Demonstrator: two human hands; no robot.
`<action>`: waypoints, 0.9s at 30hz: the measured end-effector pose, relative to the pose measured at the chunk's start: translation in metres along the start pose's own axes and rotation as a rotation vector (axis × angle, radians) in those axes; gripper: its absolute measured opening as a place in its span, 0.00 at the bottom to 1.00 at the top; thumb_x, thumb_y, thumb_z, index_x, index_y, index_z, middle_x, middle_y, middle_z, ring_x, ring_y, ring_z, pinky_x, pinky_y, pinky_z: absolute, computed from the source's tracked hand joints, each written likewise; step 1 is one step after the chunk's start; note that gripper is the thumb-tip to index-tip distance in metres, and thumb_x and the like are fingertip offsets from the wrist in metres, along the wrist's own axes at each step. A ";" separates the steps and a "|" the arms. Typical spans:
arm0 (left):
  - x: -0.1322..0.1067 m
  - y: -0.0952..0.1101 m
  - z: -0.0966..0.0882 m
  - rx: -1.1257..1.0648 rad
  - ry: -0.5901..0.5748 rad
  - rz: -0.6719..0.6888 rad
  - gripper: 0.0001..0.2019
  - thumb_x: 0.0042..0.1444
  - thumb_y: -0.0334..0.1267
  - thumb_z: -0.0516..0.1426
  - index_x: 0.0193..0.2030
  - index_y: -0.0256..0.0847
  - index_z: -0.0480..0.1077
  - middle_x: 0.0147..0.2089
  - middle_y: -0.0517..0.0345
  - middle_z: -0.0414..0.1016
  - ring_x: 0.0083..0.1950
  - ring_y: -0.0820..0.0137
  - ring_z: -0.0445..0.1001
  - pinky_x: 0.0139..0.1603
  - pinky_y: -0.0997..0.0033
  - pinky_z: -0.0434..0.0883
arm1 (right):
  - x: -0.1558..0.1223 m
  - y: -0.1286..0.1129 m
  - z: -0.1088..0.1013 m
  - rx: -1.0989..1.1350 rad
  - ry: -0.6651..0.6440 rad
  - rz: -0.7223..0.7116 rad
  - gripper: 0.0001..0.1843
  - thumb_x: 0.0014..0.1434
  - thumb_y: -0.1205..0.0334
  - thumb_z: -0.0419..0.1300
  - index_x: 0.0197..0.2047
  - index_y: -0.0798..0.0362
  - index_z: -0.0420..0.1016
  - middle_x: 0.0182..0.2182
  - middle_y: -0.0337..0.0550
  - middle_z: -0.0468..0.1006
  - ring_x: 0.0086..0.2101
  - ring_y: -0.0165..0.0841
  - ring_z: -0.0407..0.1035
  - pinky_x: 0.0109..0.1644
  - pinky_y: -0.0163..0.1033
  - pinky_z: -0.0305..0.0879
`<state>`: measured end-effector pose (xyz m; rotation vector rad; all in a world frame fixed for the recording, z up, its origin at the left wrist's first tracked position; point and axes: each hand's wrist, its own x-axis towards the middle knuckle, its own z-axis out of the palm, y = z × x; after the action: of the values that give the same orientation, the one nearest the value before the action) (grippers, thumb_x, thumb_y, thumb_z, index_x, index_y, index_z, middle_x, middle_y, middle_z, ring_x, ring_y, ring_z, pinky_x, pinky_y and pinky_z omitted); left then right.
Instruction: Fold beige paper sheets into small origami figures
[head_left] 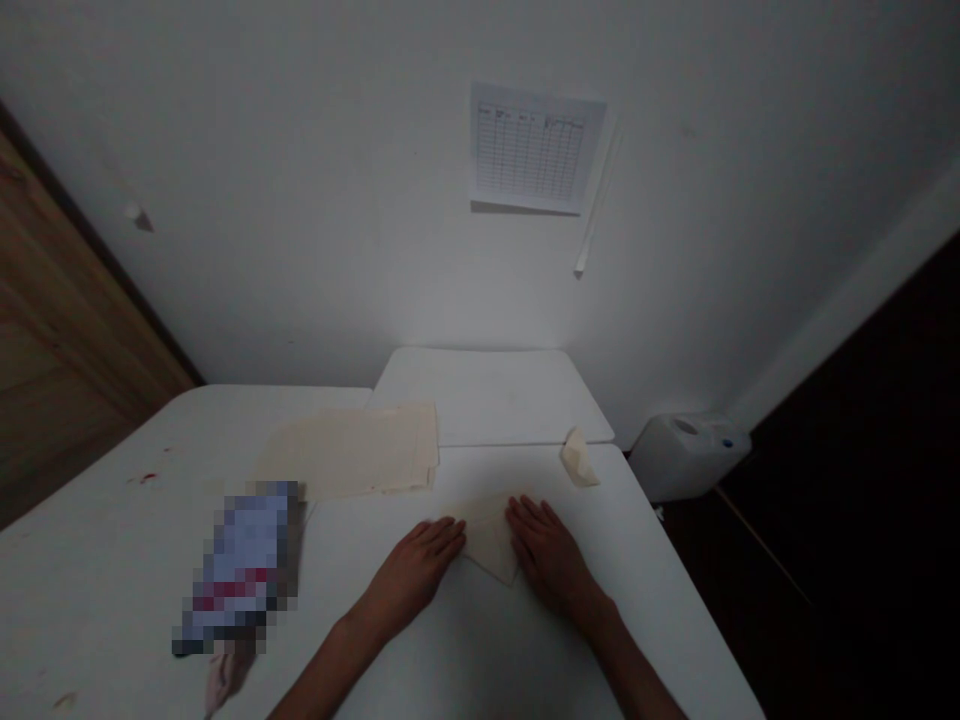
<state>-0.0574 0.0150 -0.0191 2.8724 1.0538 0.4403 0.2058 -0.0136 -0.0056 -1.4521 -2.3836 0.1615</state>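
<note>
A folded piece of thin cream sheet (491, 550), paper or cloth, lies on the white table with a pointed corner toward me. My left hand (427, 555) rests on its left edge, fingers stretched out flat. On its right side lies my right hand (544, 550), palm down, fingers extended and pressing the sheet to the table. Neither hand grips anything. Part of the sheet is hidden under the fingers. Beyond my right hand stands a small folded cream piece (579, 460). Farther left, a stack of flat cream sheets (367, 450) is spread on the table.
A blurred blue and red item (244, 560) lies on the left of the white table (630, 560), with a pinkish cloth-like piece (223, 675) below it. A white plastic canister (686, 455) stands beyond the right edge. A printed chart (536, 150) hangs on the wall.
</note>
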 end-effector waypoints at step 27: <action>0.010 0.020 -0.013 -0.379 0.181 -0.108 0.06 0.62 0.32 0.54 0.38 0.42 0.73 0.46 0.54 0.73 0.48 0.65 0.71 0.49 0.64 0.71 | 0.010 -0.021 -0.004 0.092 0.137 -0.026 0.09 0.64 0.68 0.55 0.43 0.51 0.76 0.49 0.43 0.75 0.51 0.35 0.66 0.57 0.41 0.63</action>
<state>-0.0413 0.0056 -0.0018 2.4676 1.0141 0.8071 0.1851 -0.0149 0.0065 -1.3452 -2.2543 0.1582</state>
